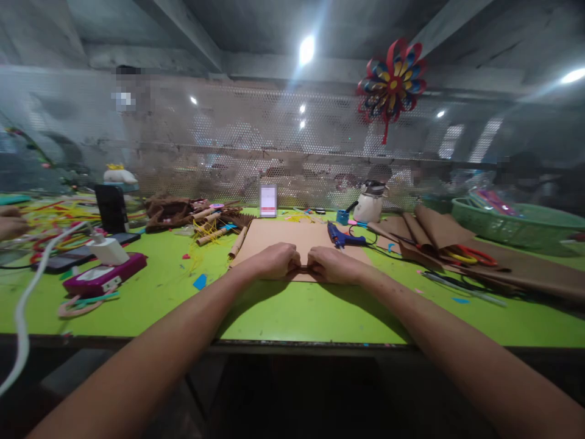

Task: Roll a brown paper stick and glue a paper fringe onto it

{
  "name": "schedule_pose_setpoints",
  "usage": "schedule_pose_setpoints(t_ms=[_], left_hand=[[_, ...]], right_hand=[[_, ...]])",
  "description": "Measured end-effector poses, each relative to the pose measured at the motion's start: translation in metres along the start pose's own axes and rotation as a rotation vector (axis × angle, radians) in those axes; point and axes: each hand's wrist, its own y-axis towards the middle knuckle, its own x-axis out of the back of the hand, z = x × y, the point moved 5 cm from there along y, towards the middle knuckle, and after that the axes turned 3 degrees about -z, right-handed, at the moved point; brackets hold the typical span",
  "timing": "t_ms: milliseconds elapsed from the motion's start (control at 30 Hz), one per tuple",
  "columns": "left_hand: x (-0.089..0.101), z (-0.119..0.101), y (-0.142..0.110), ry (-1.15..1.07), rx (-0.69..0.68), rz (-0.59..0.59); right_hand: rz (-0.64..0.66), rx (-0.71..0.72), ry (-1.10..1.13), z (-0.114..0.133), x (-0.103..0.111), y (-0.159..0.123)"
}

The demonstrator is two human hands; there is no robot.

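Observation:
A brown sheet of paper (292, 238) lies flat on the green table (292, 311) in front of me. My left hand (274, 261) and my right hand (336, 266) rest side by side on its near edge. Both are curled into loose fists, and their fingertips pinch the paper's near edge, which looks rolled between them. A blue glue gun (343, 236) lies just beyond my right hand. A rolled brown paper tube (237, 242) lies beyond my left hand.
Folded brown paper (439, 235) and scissors (470, 256) lie at the right, with a green basket (525, 225) behind. A purple box (103, 277), a charger with white cable (107, 250) and paper scraps crowd the left. A paper pinwheel (392, 78) hangs on the mesh wall.

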Motion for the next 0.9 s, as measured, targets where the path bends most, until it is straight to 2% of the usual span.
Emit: schedule_pose_setpoints(t_ms=[500, 733, 900], left_hand=[[-0.005, 0.001, -0.001, 0.08, -0.097, 0.014], [-0.006, 0.006, -0.003, 0.069, -0.077, 0.039], [-0.002, 0.001, -0.003, 0.088, -0.091, 0.059]], right_hand=[[0.05, 0.048, 0.052, 0.006, 0.007, -0.005], [0.067, 0.057, 0.012, 0.007, 0.007, -0.01], [0.053, 0.05, -0.006, 0.012, 0.008, -0.01]])
